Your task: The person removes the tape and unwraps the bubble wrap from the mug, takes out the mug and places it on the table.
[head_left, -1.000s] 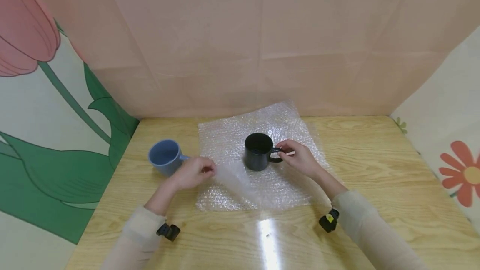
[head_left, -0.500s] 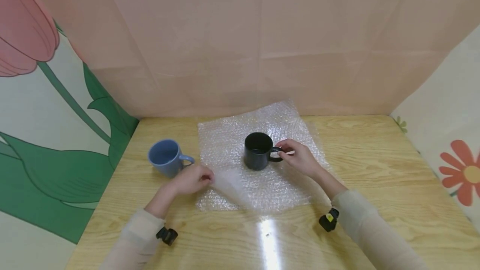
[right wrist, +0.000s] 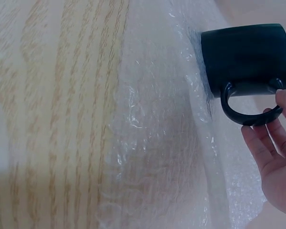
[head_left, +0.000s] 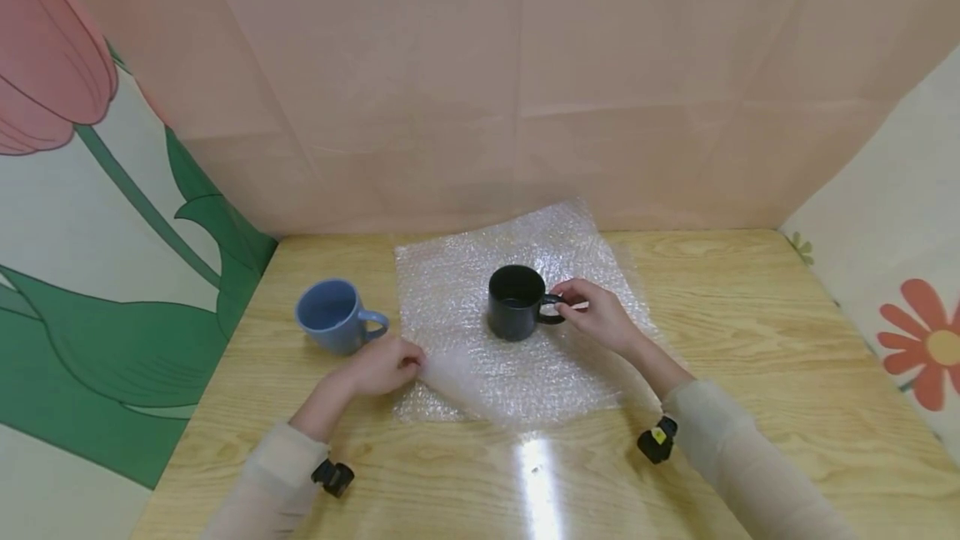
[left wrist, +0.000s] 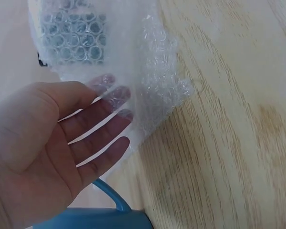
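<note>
A black mug (head_left: 513,317) stands upright on a sheet of bubble wrap (head_left: 450,290) spread over the table. My right hand (head_left: 600,319) pinches the mug's handle (right wrist: 250,118) between thumb and fingers. The left hand (head_left: 386,365) pinches the near left corner of the bubble wrap's upper layer, lifting it off the surface. Through that raised layer (left wrist: 78,40) the dark mug shows in the left wrist view. Just beyond the left hand sits a blue mug (head_left: 330,319), its handle (head_left: 375,323) pointing right toward the wrap.
The wooden table (head_left: 750,340) runs back to a pinkish cloth wall (head_left: 487,90). Printed side walls with flowers stand at left and right. A light reflection (head_left: 537,482) shines on the table's near part.
The left hand has moved down toward the person with the wrap corner, uncovering the blue mug's handle in the head view. The right hand and black mug stay in place.
</note>
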### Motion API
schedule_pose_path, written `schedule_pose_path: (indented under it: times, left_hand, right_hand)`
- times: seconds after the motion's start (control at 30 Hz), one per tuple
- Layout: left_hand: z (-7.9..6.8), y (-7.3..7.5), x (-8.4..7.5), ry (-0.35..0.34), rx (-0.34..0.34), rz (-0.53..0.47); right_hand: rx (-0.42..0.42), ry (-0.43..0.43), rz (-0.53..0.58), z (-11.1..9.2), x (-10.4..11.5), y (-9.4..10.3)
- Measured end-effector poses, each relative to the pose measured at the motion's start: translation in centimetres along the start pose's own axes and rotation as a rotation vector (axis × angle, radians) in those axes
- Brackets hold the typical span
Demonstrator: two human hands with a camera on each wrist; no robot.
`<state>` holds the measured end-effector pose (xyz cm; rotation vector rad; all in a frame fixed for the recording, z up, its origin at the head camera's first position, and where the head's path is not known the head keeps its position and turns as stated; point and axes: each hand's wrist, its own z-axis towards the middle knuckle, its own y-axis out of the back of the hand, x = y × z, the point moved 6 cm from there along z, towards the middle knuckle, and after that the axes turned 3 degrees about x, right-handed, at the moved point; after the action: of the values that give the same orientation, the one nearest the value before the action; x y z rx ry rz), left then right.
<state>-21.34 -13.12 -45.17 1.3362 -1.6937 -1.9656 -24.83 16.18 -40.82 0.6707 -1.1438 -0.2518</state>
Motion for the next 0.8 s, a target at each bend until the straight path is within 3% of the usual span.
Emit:
schedule_pose_path:
  times: [0.8]
  left_hand:
    - [-0.48,-0.27,0.11,0.056,0.008,-0.039]
  right_hand:
    - [-0.008,0.000,0.014,-0.01,0.19,-0.04]
